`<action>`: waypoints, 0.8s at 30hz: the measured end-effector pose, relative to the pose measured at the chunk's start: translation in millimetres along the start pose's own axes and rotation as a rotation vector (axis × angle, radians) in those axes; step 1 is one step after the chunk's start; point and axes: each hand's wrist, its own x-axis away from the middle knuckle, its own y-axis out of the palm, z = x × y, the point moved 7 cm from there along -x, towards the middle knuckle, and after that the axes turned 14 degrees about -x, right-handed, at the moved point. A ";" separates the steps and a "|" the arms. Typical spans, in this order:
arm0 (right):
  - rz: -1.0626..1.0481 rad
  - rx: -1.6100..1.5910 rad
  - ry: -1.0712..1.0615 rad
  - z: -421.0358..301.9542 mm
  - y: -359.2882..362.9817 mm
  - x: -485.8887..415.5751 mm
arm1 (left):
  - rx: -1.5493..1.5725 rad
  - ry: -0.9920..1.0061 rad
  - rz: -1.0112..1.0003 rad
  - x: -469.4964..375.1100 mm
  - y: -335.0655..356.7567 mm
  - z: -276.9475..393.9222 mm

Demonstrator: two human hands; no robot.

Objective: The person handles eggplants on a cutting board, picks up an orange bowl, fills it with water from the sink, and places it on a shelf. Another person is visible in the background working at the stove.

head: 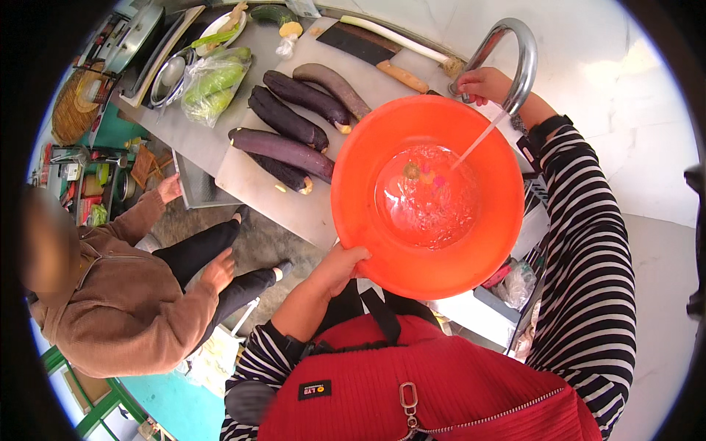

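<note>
My left hand (pixel 336 269) grips the rim of a large orange plastic basin (pixel 353 220), thumb over the edge. Water streams from a curved chrome faucet (pixel 527 60) into the basin, where a shallow, rippling pool covers the bottom. My right hand (pixel 488 88) is at the base of the faucet, its fingers curled around the fitting there. Beside the basin, several purple eggplants (pixel 287 118) lie on a white cutting board (pixel 248 171). The basin's rim overlaps the ends of some of them.
A cleaver (pixel 358 47) with a wooden handle and a leek (pixel 391 36) lie along the wall. Bagged green vegetables (pixel 215 85) rest near a metal bowl (pixel 168 77). At the left, a person in a brown jacket (pixel 132 314) sits close to the counter.
</note>
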 end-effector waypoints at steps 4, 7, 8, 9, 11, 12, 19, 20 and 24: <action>0.099 -0.122 0.045 24.4 -18.2 7.3 | -0.011 0.029 -0.020 -2.3 -1.9 -5.9; 0.107 -0.009 -0.038 34.3 -19.9 6.1 | 0.002 0.053 0.016 4.3 -4.0 -12.5; 0.136 0.024 -0.071 37.9 -20.5 12.4 | 0.020 0.082 0.033 7.0 -4.0 -13.1; 0.122 -0.203 -0.041 44.4 -18.5 20.2 | 0.046 0.127 0.032 10.0 -4.1 -10.3; 0.318 -0.242 0.023 56.6 -22.8 54.5 | 0.046 0.110 0.011 15.8 -5.4 -11.1; 0.380 -0.241 0.078 61.6 -19.5 76.9 | 0.044 0.101 -0.012 19.3 -6.6 -10.6; 0.185 -0.958 0.259 28.8 102.6 254.0 | 0.004 0.288 -0.039 58.9 -28.4 18.0; 0.314 -1.050 0.205 20.7 118.8 267.6 | 0.099 0.283 -0.075 65.5 -28.2 19.0; 0.380 -1.048 0.205 -4.7 177.6 298.2 | -0.015 0.340 -0.125 88.5 -39.8 20.2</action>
